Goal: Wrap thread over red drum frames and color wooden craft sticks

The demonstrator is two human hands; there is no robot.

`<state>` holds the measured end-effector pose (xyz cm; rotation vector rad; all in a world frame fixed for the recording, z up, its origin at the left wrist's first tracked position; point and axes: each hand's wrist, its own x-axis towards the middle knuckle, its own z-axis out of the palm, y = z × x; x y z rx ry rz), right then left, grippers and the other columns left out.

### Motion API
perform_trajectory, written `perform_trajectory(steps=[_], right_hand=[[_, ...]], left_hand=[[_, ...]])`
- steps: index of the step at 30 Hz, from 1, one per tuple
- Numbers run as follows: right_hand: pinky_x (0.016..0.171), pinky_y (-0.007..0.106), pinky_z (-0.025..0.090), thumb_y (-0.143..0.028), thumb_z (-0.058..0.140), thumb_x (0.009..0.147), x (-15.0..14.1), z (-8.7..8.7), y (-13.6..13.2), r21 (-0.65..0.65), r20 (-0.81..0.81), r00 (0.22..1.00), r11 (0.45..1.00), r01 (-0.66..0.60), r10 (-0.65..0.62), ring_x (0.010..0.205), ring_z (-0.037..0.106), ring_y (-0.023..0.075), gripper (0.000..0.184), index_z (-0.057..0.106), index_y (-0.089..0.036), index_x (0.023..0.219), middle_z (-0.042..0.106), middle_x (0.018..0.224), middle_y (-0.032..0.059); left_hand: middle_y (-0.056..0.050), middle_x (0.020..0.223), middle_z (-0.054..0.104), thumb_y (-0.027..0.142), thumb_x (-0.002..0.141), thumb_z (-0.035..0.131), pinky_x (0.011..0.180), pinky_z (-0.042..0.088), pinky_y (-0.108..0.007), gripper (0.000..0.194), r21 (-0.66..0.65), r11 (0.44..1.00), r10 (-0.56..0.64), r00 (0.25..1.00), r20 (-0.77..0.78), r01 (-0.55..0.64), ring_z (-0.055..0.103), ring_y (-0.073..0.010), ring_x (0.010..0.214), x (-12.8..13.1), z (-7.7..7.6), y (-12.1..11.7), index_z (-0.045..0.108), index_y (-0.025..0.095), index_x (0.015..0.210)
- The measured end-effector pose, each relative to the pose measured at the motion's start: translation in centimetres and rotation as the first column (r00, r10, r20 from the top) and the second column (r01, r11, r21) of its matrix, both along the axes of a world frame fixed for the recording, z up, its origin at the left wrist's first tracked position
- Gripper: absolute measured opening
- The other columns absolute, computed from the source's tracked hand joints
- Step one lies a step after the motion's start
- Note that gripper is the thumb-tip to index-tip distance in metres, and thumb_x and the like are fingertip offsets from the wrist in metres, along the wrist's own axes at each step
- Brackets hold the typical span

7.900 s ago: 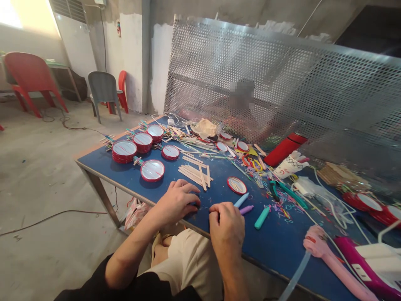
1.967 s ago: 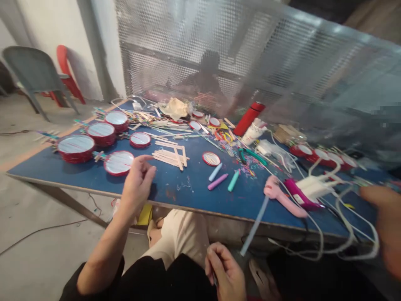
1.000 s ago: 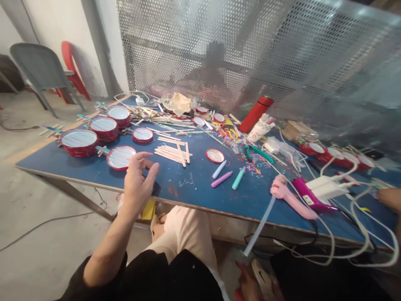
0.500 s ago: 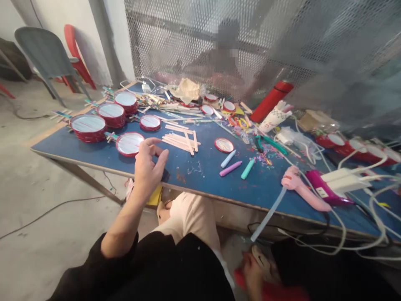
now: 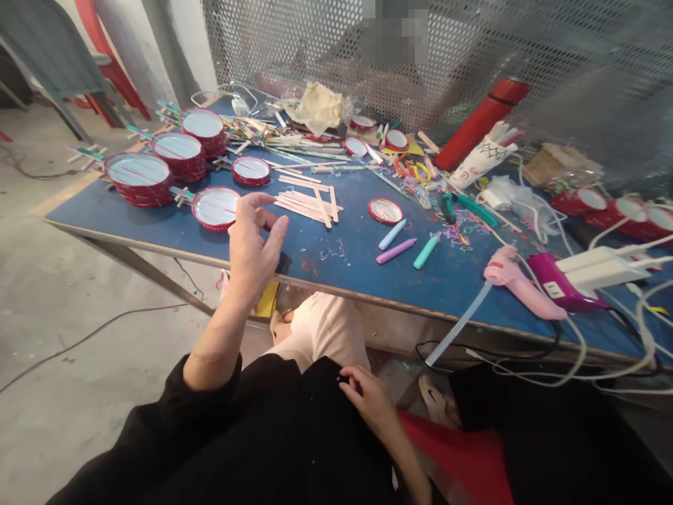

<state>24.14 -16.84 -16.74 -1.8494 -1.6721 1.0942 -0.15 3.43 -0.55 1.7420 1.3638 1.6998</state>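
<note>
Nearest, well in front of stick pile [image 5: 308, 205]: right hand [image 5: 372, 401] at black shirt [image 5: 284, 428], loosely curled, slight gap at fingertips, nothing visibly held. Just before pile: left hand [image 5: 255, 245] above table [image 5: 357, 270], half open, empty, beside round drum [image 5: 214, 208]. Right of pile: crayons [image 5: 396, 251], glue gun [image 5: 526, 284]. Behind, rightward: red flask [image 5: 478, 126], leaning.

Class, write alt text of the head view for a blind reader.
An open left hand is at the edge of a blue table, beside a red-rimmed disc and wooden sticks; the right hand is by a black shirt.
</note>
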Motion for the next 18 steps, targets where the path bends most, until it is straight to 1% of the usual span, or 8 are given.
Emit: perform_trajectory(steps=[2,5,8,10,12,14,16,18], right_hand=[[0.073,0.03,0.047,-0.027,0.058,0.09,-0.7,0.0,0.3,-0.007,0.063,0.996,0.998,-0.07,0.07,0.073,0.06,0.0162,0.014,0.069,-0.021,0.094,0.063,0.077,-0.0005],[0.078,0.032,0.051,-0.035,0.058,0.097,-1.3,-0.3,0.4,-0.025,0.13,0.981,0.989,-0.143,0.145,0.079,0.062,0.0146,0.019,0.066,-0.019,0.092,0.066,0.087,0.0],[0.081,0.033,0.053,-0.037,0.059,0.099,-1.8,-0.6,0.2,-0.025,0.167,0.971,0.985,-0.171,0.172,0.082,0.064,0.0142,0.023,0.065,-0.018,0.089,0.067,0.091,0.0005],[0.08,0.033,0.054,-0.037,0.059,0.099,-2.1,-0.7,0.0,-0.015,0.182,0.971,0.988,-0.154,0.154,0.082,0.064,0.014,0.023,0.065,-0.017,0.089,0.067,0.09,0.0004],[0.079,0.032,0.053,-0.036,0.058,0.099,-1.7,-0.9,-0.2,-0.001,0.192,0.976,0.994,-0.107,0.105,0.081,0.064,0.0138,0.023,0.065,-0.017,0.087,0.067,0.088,0.0002],[0.076,0.03,0.053,-0.035,0.054,0.1,-0.4,-1.1,-0.2,0.008,0.207,0.978,1.0,-0.026,0.024,0.079,0.065,0.0139,0.025,0.066,-0.016,0.087,0.068,0.085,0.0004],[0.07,0.027,0.053,-0.034,0.049,0.101,1.8,-1.4,-0.4,0.009,0.249,0.964,0.996,0.092,-0.092,0.073,0.065,0.0142,0.027,0.067,-0.015,0.092,0.069,0.081,0.0007],[0.065,0.026,0.054,-0.036,0.049,0.102,4.6,-1.8,-0.5,0.016,0.331,0.915,0.971,0.237,-0.229,0.066,0.064,0.0135,0.027,0.066,-0.015,0.097,0.068,0.076,0.0001]], left_hand=[[0.008,0.063,0.054,0.011,0.084,0.06,0.06,0.041,-0.027,0.029,0.008,1.0,-0.004,1.0,-0.009,0.004,0.054,-0.0129,0.057,0.0,0.0,0.0,0.05,0.026,0.107],[0.008,0.064,0.054,0.012,0.085,0.06,0.06,0.04,-0.028,0.028,0.015,1.0,-0.017,1.0,-0.02,0.017,0.054,-0.0131,0.058,0.0,-0.1,0.0,0.05,0.025,0.108],[0.008,0.064,0.055,0.013,0.085,0.06,0.059,0.039,-0.028,0.028,0.023,0.999,-0.025,0.999,-0.026,0.026,0.055,-0.0132,0.059,-0.1,-0.2,0.0,0.049,0.025,0.108],[0.008,0.063,0.054,0.013,0.085,0.06,0.058,0.039,-0.027,0.028,0.033,0.999,-0.028,0.999,-0.024,0.029,0.054,-0.013,0.058,-0.1,-0.2,0.0,0.05,0.025,0.108],[0.008,0.062,0.053,0.011,0.085,0.06,0.057,0.038,-0.027,0.028,0.037,0.999,-0.027,0.999,-0.022,0.027,0.053,-0.0128,0.057,-0.1,-0.1,0.0,0.05,0.024,0.108],[0.008,0.062,0.054,0.01,0.085,0.061,0.057,0.038,-0.027,0.029,0.027,0.999,-0.021,0.999,-0.026,0.022,0.053,-0.0126,0.057,-0.1,-0.1,0.0,0.051,0.024,0.108],[0.008,0.063,0.054,0.01,0.084,0.061,0.056,0.038,-0.027,0.031,0.005,1.0,-0.014,0.999,-0.031,0.014,0.053,-0.0128,0.057,0.0,-0.1,0.0,0.05,0.025,0.109],[0.008,0.064,0.054,0.01,0.084,0.061,0.057,0.038,-0.027,0.031,-0.007,1.0,-0.016,0.999,-0.029,0.016,0.053,-0.0131,0.058,0.0,-0.2,0.0,0.05,0.025,0.109]])
